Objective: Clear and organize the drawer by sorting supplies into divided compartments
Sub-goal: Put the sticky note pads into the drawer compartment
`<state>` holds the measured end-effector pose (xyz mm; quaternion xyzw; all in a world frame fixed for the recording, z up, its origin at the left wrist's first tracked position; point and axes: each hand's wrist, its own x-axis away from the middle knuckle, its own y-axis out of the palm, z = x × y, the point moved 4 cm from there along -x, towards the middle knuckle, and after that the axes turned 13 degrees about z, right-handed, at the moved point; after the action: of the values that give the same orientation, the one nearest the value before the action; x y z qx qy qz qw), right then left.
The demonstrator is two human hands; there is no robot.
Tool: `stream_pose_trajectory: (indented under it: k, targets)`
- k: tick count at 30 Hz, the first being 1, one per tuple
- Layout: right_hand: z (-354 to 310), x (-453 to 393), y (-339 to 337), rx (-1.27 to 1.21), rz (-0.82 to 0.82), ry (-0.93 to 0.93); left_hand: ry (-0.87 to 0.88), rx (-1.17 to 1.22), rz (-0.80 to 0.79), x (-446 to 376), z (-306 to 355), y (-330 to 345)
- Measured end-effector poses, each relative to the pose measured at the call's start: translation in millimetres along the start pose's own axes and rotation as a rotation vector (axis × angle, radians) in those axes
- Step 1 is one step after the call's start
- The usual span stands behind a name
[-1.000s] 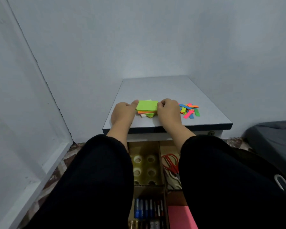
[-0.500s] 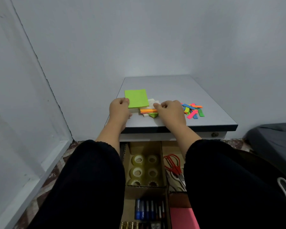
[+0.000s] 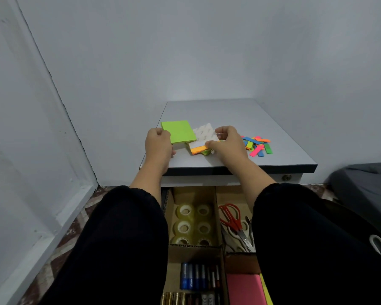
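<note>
Now left hand [image 3: 158,143] pinches flat green sticky-note pad [image 3: 178,131] by near-left corner; right hand [image 3: 227,140] grips orange-green note stack [image 3: 199,149] just right of it on grey desk [image 3: 279,150].

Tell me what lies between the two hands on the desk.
In the head view, a green note pad gripped by the left hand, a white sheet, and an orange-and-green note stack under the right hand.
</note>
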<state>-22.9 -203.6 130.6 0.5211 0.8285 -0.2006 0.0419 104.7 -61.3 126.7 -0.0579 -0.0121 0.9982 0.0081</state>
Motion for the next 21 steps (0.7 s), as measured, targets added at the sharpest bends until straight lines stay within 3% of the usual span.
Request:
stream_pose_trajectory:
  k: [3, 8, 13, 21]
  targets:
    - [0, 3, -2, -0.062, 0.018, -0.013, 0.011, -0.002, 0.008, 1, 0, -1]
    - [-8, 15, 0, 0.395, 0.035, -0.383, 0.013, 0.014, 0.016, 1, 1, -1]
    - [-8, 19, 11, 0.683, -0.033, -0.527, 0.010, 0.022, 0.034, 1, 1, -2]
    - [-6, 19, 3, 0.142, 0.151, -0.475, -0.021, 0.098, 0.072, 1, 1, -4]
